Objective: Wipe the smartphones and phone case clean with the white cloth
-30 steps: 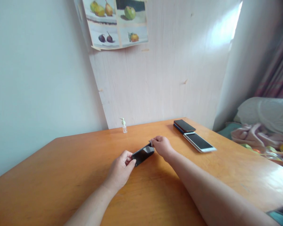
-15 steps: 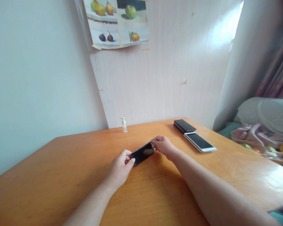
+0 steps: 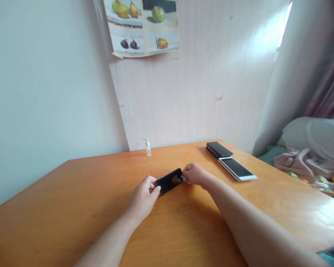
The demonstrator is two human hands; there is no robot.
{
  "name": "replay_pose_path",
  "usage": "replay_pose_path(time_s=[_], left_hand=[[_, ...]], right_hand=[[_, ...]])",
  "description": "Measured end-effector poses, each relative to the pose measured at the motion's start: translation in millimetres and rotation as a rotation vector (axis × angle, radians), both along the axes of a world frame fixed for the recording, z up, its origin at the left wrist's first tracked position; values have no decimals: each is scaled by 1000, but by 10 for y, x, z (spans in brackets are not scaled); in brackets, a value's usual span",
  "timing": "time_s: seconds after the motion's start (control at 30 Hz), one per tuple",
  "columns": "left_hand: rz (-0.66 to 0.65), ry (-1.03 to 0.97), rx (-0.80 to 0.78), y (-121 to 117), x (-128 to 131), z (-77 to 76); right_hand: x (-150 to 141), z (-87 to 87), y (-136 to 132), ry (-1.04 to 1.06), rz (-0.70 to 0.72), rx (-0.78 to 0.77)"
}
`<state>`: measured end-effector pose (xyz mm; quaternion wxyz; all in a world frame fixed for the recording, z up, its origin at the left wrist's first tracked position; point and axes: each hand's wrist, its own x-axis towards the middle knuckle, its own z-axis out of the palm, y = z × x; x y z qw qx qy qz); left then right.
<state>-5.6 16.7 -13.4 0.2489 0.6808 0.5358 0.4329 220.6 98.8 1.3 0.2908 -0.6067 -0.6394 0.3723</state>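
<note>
Two bare forearms reach forward over a wooden counter [image 3: 167,237], its bare surface stretching out on both sides of them. The left hand [image 3: 144,196] pinches the near end of a black phone [image 3: 169,181], thumb in front, fingers behind. The phone is tilted, glossy screen toward the viewer, between the two hands; whether its lower edge touches the counter is hard to tell. At its other end the right hand [image 3: 195,174] has its fingers drawn close together, gripping a small pale scrap [image 3: 183,178] (perhaps cloth or paper; it is too small to be sure) against or just beside the phone's edge.

The handling looks to be midway: the left hand's hold is settled, while the work at the phone's end seems unfinished and the phone is not yet set down. How much is left cannot be told.

Beyond the right hand, to its right, a white tablet-like device [image 3: 236,169] lies flat, and just behind it a dark device [image 3: 219,149]. Neither is being touched. Ahead of both hands, near the counter's back edge, stands a clear pump bottle [image 3: 148,149]. Farthest off, fruit pictures [image 3: 161,31] hang on a pale board [image 3: 200,104].
</note>
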Motion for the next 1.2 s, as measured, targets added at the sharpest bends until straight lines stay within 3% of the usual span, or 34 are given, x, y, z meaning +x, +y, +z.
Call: replay_pose_path(time_s=[0.23, 0.37, 0.67, 0.97, 1.2], left_hand=[[16, -7, 0, 1, 7, 9], [8, -14, 4, 9, 8, -2], [-23, -119, -27, 123, -56, -153], [-101, -122, -152, -29, -2, 9], [-65, -95, -126, -30, 19, 18]], right_hand=[[-13, 14, -3, -54, -13, 50], [-19, 45, -37, -131, 32, -14], [-33, 58, -74, -115, 53, -75], [-51, 47, -93, -120, 33, -41], [-53, 18, -79, -106, 28, -36]])
